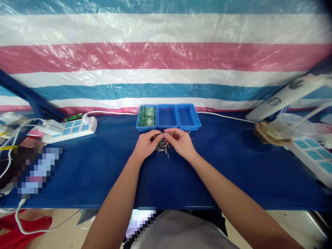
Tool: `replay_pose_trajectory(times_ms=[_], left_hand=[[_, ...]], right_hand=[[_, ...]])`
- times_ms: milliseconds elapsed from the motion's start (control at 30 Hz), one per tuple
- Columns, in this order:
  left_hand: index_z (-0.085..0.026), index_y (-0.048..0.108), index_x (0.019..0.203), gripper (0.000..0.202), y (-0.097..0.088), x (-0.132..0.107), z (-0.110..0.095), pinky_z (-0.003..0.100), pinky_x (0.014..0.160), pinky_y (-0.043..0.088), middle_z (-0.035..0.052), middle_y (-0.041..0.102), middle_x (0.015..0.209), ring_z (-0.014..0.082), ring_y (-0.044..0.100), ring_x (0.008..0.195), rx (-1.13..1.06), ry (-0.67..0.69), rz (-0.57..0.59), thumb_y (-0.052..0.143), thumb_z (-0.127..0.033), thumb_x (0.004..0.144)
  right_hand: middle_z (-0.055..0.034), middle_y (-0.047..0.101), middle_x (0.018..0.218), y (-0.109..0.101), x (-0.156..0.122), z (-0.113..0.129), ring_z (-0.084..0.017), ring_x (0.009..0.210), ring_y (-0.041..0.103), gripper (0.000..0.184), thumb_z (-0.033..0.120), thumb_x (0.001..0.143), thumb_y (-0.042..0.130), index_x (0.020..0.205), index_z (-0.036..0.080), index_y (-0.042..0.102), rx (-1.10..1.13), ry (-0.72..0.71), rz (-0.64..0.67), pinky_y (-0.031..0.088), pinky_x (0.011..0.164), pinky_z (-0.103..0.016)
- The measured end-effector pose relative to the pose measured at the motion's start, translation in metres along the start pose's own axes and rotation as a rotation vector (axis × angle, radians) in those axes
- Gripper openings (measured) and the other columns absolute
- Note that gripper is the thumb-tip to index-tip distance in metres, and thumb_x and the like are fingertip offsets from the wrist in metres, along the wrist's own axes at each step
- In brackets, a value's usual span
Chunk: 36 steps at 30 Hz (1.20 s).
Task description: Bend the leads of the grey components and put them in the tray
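Note:
My left hand (145,142) and my right hand (180,141) meet over a small heap of dark metal parts (163,148) with thin pins, lying on the blue table cover (103,166). Both hands have fingers curled and pinched on parts from the heap. Just behind them stand three blue bins in a row: the left bin (147,117) holds small green circuit boards, the middle bin (167,117) and the right bin (187,117) look bare inside.
A white power strip (74,128) with a plugged cable lies at the left. Another power strip (315,155), a plastic cup (290,126) and a white lamp arm (285,97) crowd the right. A striped tarp (166,55) hangs behind the table.

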<state>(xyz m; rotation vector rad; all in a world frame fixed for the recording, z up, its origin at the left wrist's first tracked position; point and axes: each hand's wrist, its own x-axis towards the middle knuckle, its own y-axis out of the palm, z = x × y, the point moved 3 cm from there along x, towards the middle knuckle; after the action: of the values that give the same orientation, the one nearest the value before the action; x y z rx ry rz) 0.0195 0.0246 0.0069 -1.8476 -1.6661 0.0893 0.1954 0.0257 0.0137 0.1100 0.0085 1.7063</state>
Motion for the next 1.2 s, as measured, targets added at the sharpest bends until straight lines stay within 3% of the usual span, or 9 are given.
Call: replay_pose_trajectory(times_ms=[200, 767, 933, 1200], left_hand=[[-0.022, 0.074, 0.118, 0.031, 0.0005, -0.001, -0.0017, 0.021, 0.06, 0.048, -0.0043, 0.059, 0.064, 0.0084, 0.052, 0.055, -0.026, 0.028, -0.034, 0.068, -0.037, 0.093], [-0.019, 0.075, 0.108, 0.026, 0.0002, -0.0009, -0.0024, 0.021, 0.058, 0.045, -0.0041, 0.058, 0.062, 0.0082, 0.05, 0.054, -0.022, 0.012, -0.016, 0.064, -0.038, 0.096], [-0.022, 0.074, 0.12, 0.032, 0.0001, -0.0015, -0.0037, 0.021, 0.059, 0.047, -0.0045, 0.057, 0.063, 0.0083, 0.049, 0.054, -0.057, 0.039, -0.037, 0.069, -0.037, 0.093], [-0.019, 0.076, 0.107, 0.027, 0.0009, 0.0001, -0.0007, 0.021, 0.059, 0.046, -0.0036, 0.059, 0.062, 0.0088, 0.052, 0.056, -0.039, 0.025, -0.023, 0.064, -0.04, 0.096]], right_hand=[[-0.0024, 0.073, 0.074, -0.0013, 0.0017, -0.0009, -0.015, 0.061, 0.065, 0.042, 0.057, 0.075, 0.081, 0.091, 0.02, 0.073, 0.034, 0.034, -0.017, 0.06, 0.064, -0.033], [-0.0035, 0.075, 0.081, 0.0013, -0.0014, -0.0001, -0.015, 0.063, 0.066, 0.039, 0.052, 0.074, 0.083, 0.096, 0.021, 0.075, 0.002, 0.002, -0.01, 0.059, 0.065, -0.033], [-0.0025, 0.072, 0.07, -0.0004, -0.0005, 0.0003, -0.015, 0.058, 0.064, 0.04, 0.058, 0.076, 0.08, 0.086, 0.02, 0.075, -0.003, 0.055, -0.019, 0.056, 0.059, -0.031], [-0.0041, 0.075, 0.076, 0.0006, -0.0013, -0.0009, -0.016, 0.059, 0.064, 0.041, 0.057, 0.074, 0.082, 0.092, 0.02, 0.076, -0.002, 0.038, -0.029, 0.058, 0.059, -0.032]])
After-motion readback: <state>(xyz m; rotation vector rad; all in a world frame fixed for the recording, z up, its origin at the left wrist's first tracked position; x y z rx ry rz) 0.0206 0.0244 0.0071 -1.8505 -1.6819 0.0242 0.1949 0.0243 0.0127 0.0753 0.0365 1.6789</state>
